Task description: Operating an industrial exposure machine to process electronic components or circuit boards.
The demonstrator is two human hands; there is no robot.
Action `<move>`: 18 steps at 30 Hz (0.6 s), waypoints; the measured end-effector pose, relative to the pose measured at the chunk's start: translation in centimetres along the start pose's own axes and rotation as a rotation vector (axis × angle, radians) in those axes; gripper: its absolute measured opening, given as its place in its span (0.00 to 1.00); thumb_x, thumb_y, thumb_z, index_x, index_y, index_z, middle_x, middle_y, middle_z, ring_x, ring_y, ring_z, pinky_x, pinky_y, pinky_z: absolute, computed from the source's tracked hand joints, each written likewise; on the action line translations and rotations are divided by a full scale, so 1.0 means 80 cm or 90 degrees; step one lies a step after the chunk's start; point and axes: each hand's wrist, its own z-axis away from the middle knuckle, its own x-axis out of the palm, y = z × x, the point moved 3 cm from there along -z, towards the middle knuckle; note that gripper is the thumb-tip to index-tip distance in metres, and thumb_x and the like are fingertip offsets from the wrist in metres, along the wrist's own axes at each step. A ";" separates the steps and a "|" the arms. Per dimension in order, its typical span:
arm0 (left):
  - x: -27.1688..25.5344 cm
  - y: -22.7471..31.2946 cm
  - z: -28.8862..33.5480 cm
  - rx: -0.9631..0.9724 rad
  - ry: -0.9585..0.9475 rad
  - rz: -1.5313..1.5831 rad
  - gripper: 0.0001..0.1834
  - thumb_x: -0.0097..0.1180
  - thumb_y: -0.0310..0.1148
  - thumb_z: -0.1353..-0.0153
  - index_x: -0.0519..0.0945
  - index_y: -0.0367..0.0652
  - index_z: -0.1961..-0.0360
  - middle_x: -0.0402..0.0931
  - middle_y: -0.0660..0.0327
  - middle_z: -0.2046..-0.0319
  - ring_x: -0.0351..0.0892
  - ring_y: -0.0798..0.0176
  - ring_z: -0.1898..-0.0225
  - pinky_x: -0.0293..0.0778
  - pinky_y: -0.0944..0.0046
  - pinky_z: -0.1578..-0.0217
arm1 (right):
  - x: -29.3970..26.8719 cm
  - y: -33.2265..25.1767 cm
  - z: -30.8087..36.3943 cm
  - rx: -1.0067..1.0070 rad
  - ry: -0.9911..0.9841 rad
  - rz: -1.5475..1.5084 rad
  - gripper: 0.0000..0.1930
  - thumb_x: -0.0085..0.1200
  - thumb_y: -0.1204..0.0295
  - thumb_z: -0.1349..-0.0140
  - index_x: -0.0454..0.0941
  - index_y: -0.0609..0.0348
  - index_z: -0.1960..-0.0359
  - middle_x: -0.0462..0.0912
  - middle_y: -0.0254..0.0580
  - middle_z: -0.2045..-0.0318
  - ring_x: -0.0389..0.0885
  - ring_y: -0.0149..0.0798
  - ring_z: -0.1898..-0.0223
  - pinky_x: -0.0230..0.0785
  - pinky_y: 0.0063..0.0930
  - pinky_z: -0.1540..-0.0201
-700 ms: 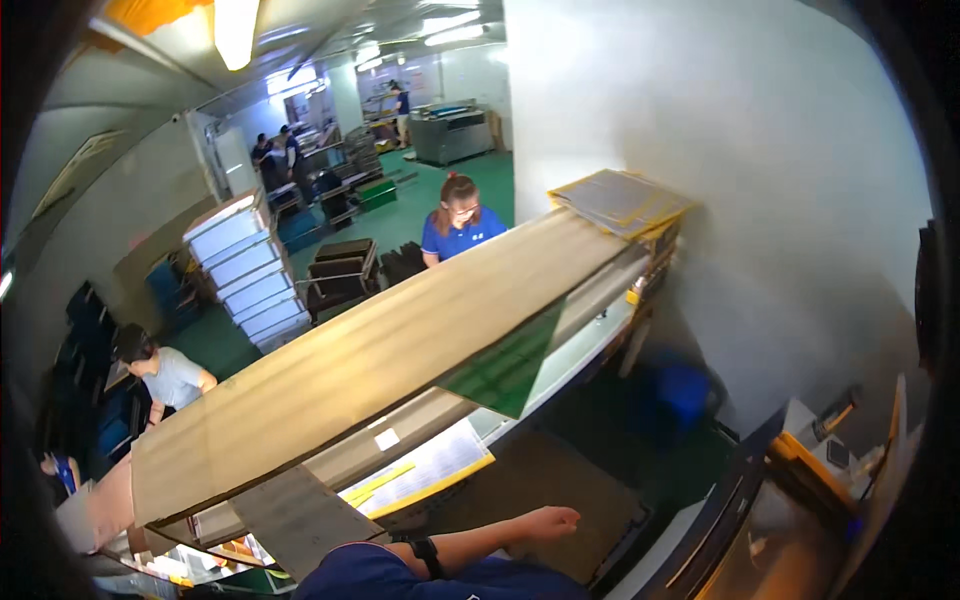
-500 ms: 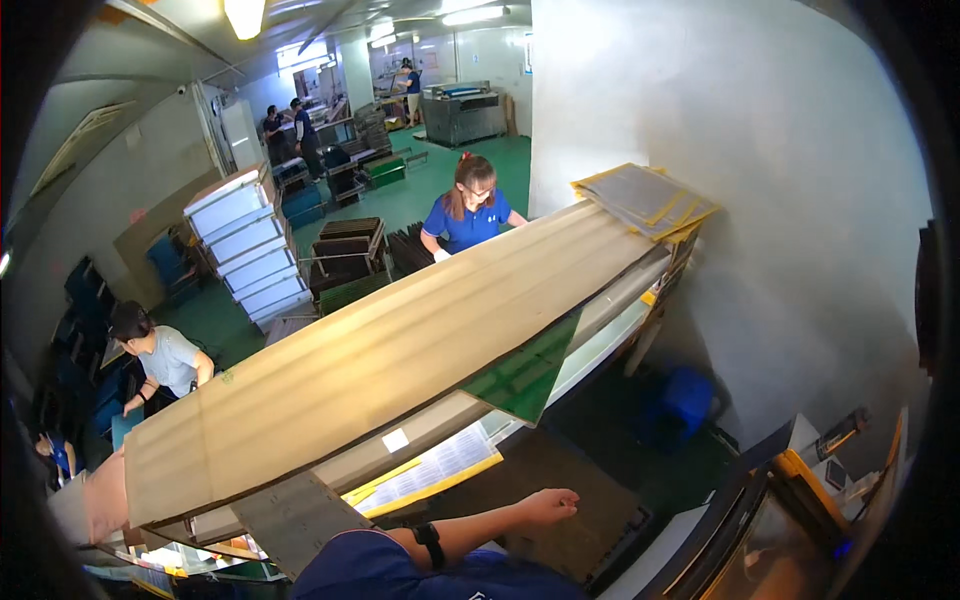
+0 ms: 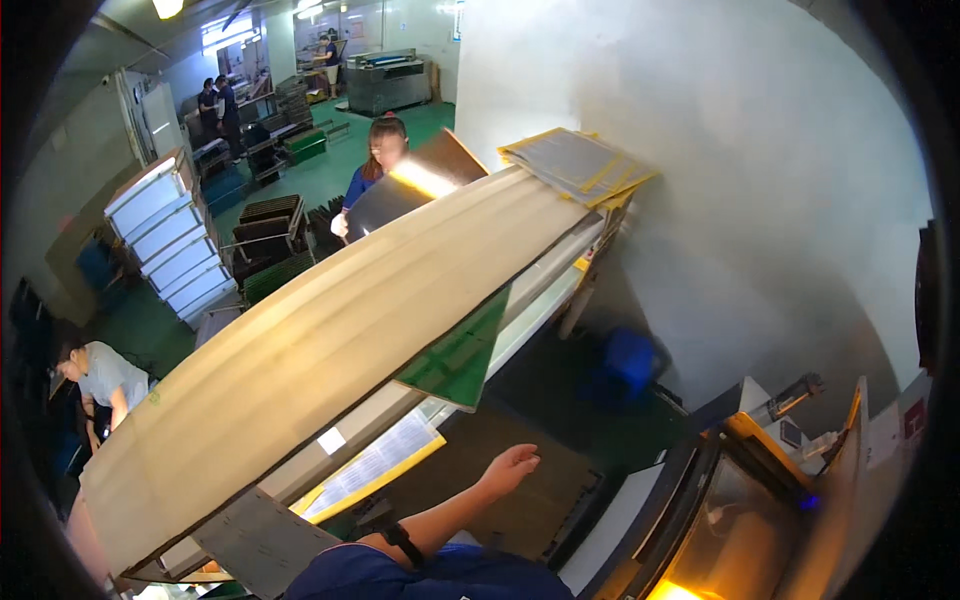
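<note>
My left hand (image 3: 510, 470) reaches out from the lower edge, with a dark band on the arm. Its fingers are loosely bent and slightly apart, and nothing shows in them. Below the hand lies a brown board-like surface (image 3: 520, 510). To its left runs the long table with a beige top (image 3: 330, 340), and my hand is apart from it. Off to the right stands a dark machine with a yellow-edged amber window (image 3: 745, 530), glowing brightly at its lower end. My right hand does not show.
Across the table a co-worker holds a shiny dark panel (image 3: 405, 195). Yellow-edged sheets (image 3: 580, 165) lie on the table's far end. A green panel (image 3: 455, 355) juts out over its near side. A blue stool-like object (image 3: 630, 360) stands by the wall. Another person bends at far left.
The view has swung right, bringing more of the machine in, with a bright glow at its window. My left hand has uncurled a little. The co-worker has lifted a dark panel into sight.
</note>
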 end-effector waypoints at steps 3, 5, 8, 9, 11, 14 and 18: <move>0.003 0.060 0.022 0.075 0.101 0.011 0.25 0.56 0.34 0.34 0.70 0.37 0.38 0.77 0.53 0.48 0.77 0.61 0.48 0.71 0.63 0.45 | 0.040 -0.333 -0.028 0.142 -0.377 -0.436 0.20 0.56 0.63 0.35 0.75 0.57 0.43 0.81 0.48 0.50 0.79 0.47 0.52 0.71 0.38 0.47; 0.000 0.127 0.043 0.240 0.169 0.060 0.24 0.54 0.31 0.34 0.69 0.38 0.38 0.77 0.54 0.47 0.77 0.62 0.48 0.71 0.62 0.45 | 0.075 -0.464 -0.009 0.217 -0.625 -0.723 0.21 0.58 0.63 0.37 0.76 0.55 0.44 0.82 0.47 0.50 0.80 0.46 0.52 0.71 0.36 0.46; -0.033 0.164 0.059 0.309 0.124 0.053 0.22 0.52 0.30 0.33 0.69 0.39 0.38 0.77 0.54 0.48 0.77 0.63 0.50 0.71 0.63 0.46 | 0.039 -0.622 -0.036 0.479 -0.924 -0.992 0.23 0.49 0.58 0.30 0.72 0.64 0.43 0.80 0.47 0.51 0.80 0.44 0.51 0.71 0.38 0.47; -0.036 0.161 0.066 0.304 0.120 0.049 0.22 0.52 0.30 0.33 0.69 0.39 0.38 0.77 0.54 0.48 0.77 0.63 0.50 0.71 0.63 0.46 | 0.038 -0.654 -0.037 0.528 -1.025 -1.021 0.26 0.46 0.54 0.29 0.71 0.63 0.41 0.78 0.51 0.47 0.77 0.48 0.46 0.68 0.46 0.42; -0.047 0.141 0.062 0.212 0.101 0.128 0.22 0.52 0.29 0.33 0.70 0.40 0.39 0.78 0.56 0.50 0.78 0.65 0.52 0.71 0.64 0.47 | 0.043 -0.706 -0.056 0.563 -1.101 -1.188 0.27 0.47 0.53 0.30 0.71 0.62 0.40 0.78 0.48 0.48 0.78 0.44 0.47 0.70 0.40 0.44; -0.060 0.099 0.084 0.098 0.077 0.094 0.22 0.51 0.34 0.32 0.70 0.39 0.39 0.78 0.56 0.51 0.79 0.63 0.53 0.73 0.64 0.50 | 0.062 -0.790 -0.119 0.645 -1.244 -1.363 0.33 0.37 0.44 0.29 0.63 0.59 0.36 0.75 0.50 0.44 0.77 0.49 0.47 0.73 0.45 0.47; -0.097 0.066 0.118 -0.052 0.106 0.135 0.21 0.52 0.37 0.33 0.72 0.41 0.41 0.80 0.58 0.53 0.79 0.65 0.56 0.73 0.65 0.52 | 0.082 -0.915 -0.219 0.547 -1.453 -1.494 0.40 0.32 0.40 0.30 0.50 0.59 0.29 0.68 0.53 0.38 0.75 0.53 0.45 0.74 0.54 0.50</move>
